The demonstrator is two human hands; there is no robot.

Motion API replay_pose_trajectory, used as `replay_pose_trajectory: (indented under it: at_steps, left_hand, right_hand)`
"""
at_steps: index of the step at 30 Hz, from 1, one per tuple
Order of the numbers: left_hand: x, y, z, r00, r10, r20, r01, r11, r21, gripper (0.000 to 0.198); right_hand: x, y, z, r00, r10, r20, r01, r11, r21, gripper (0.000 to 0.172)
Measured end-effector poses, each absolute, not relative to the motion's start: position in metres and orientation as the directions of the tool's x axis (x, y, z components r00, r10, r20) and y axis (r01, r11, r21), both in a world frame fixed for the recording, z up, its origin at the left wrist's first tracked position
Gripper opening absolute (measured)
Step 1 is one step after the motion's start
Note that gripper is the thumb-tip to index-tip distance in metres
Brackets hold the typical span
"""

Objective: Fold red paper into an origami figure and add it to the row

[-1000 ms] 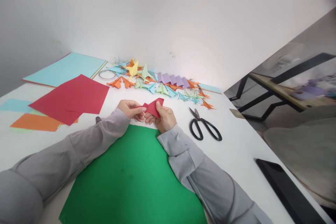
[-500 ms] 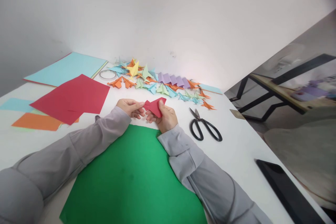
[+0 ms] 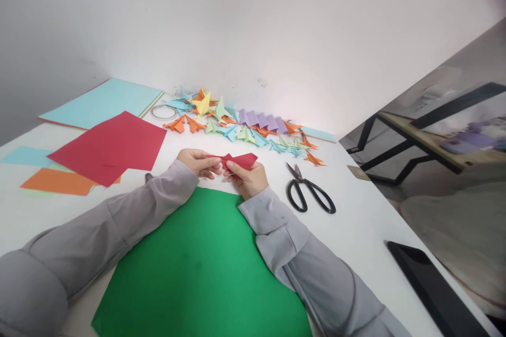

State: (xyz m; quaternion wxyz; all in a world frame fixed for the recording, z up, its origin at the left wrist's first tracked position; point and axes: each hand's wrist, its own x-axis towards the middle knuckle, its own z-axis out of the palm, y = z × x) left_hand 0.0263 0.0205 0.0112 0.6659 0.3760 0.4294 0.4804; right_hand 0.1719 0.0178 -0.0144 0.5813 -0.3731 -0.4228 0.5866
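A small folded red paper piece (image 3: 245,160) is held between my two hands, just beyond the far edge of a green sheet (image 3: 205,268). My left hand (image 3: 196,163) pinches its left end between thumb and fingers. On its right part, the thumb of my right hand (image 3: 250,178) presses from the near side, with the fingers curled beneath. Part of the folded paper is hidden behind the fingers. Black-handled scissors (image 3: 306,187) lie on the white table to the right of my right hand, their blades slightly apart.
Many folded paper shapes (image 3: 245,129) in several colours lie along the wall. At left are red paper (image 3: 114,142), an orange piece (image 3: 59,181), blue sheets (image 3: 106,100) and a wire coil (image 3: 163,111). A black flat device (image 3: 430,284) lies near the right table edge.
The folded red paper has been tilted, so it shows flatter and narrower. My right thumb has shifted left along it, nearer my left hand. Other things on the table stay put.
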Motion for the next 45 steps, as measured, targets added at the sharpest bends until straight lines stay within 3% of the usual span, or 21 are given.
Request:
replay_pose_trajectory:
  at_steps: [8, 15, 20, 24, 28, 35, 39, 43, 45]
  left_hand:
    - [0.026, 0.024, 0.009, 0.203, 0.957, -0.206, -0.376, 0.270, 0.886, 0.012]
    - [0.025, 0.026, 0.004, 0.248, 0.953, -0.174, -0.426, 0.268, 0.864, 0.032]
    - [0.024, 0.028, 0.005, 0.206, 0.963, -0.172, -0.489, 0.253, 0.835, 0.027]
    - [0.028, 0.026, 0.007, 0.181, 0.954, -0.238, -0.438, 0.294, 0.850, 0.020]
    - [0.030, 0.021, 0.006, 0.235, 0.954, -0.187, -0.395, 0.269, 0.878, 0.026]
    - [0.027, 0.028, -0.005, 0.104, 0.987, -0.125, -0.484, 0.160, 0.860, 0.035]
    - [0.024, 0.034, -0.005, 0.071, 0.990, -0.122, -0.521, 0.141, 0.842, 0.029]
    - [0.023, 0.031, 0.000, 0.126, 0.984, -0.126, -0.518, 0.174, 0.838, 0.037]
    - [0.025, 0.027, 0.001, 0.204, 0.973, -0.108, -0.465, 0.193, 0.864, 0.050]
  right_hand:
    - [0.171, 0.019, -0.014, -0.040, 0.999, -0.004, -0.397, -0.019, -0.918, 0.020]
    - [0.171, 0.019, -0.014, -0.004, 1.000, 0.013, -0.399, 0.010, -0.917, 0.020]
    - [0.169, 0.019, -0.015, 0.070, 0.997, 0.036, -0.345, 0.058, -0.937, 0.021]
    - [0.170, 0.013, -0.015, 0.167, 0.962, 0.218, -0.106, 0.238, -0.966, 0.017]
    - [0.173, 0.006, -0.013, 0.066, 0.855, 0.515, 0.165, 0.499, -0.851, 0.011]
    - [0.171, 0.003, -0.012, -0.153, 0.751, 0.642, 0.250, 0.658, -0.710, 0.026]
    - [0.173, 0.006, -0.015, -0.121, 0.782, 0.611, 0.140, 0.623, -0.770, 0.037]
    - [0.176, 0.009, -0.018, -0.003, 0.924, 0.383, -0.110, 0.381, -0.918, 0.027]
    - [0.175, 0.010, -0.017, 0.014, 0.959, 0.284, -0.130, 0.283, -0.950, 0.024]
